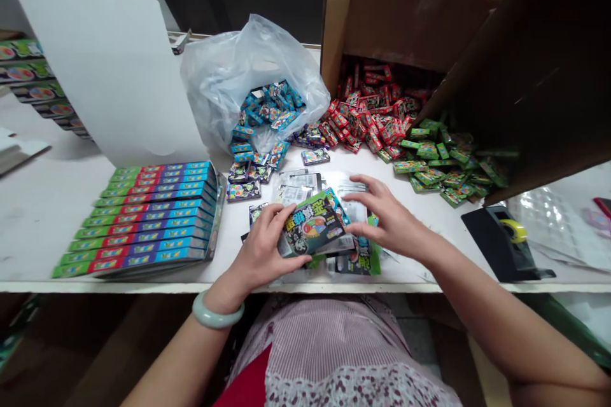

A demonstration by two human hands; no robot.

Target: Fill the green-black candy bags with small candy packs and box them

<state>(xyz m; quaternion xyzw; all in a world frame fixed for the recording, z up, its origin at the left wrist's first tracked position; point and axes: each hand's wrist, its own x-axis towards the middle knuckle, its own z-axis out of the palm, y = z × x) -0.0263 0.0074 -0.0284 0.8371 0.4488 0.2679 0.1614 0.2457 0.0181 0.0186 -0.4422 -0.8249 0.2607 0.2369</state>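
Note:
My left hand (264, 245) grips a flat printed packet (312, 226), black and green with a round coloured picture, thumb on its face. Close to the packet's right edge is my right hand (384, 213), its fingers apart; I cannot tell whether the thumb touches the packet. Under both hands lie more flat printed packets (360, 257), some showing grey label sides, partly covered by the hands. Small purple-black boxes (243, 191) lie just beyond my left hand.
An open display carton (143, 216) with rows of coloured boxes stands left. Behind are a clear plastic bag (214, 70) with small blue boxes (272, 108), and a cardboard box (396, 19) spilling small red boxes (367, 114). Small green boxes (443, 162) and a tape dispenser (501, 245) sit right.

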